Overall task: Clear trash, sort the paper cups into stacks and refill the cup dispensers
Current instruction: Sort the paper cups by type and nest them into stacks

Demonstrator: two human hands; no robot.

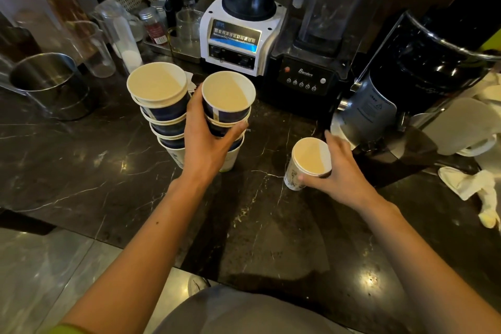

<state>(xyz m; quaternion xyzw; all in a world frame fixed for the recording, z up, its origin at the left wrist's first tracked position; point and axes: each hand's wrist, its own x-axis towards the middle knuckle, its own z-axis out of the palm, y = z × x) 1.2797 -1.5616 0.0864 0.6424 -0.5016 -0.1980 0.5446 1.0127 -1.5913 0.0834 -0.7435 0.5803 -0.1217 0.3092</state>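
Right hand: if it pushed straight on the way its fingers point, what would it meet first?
The right hand, gripping the small paper cup, points up and away toward the back of the counter. The first thing in that line looks like the black coffee grinder, though depth is hard to judge from this one view.

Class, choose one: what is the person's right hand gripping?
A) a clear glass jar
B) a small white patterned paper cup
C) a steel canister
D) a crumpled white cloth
B: the right hand wraps the small white patterned paper cup standing on the dark marble counter.
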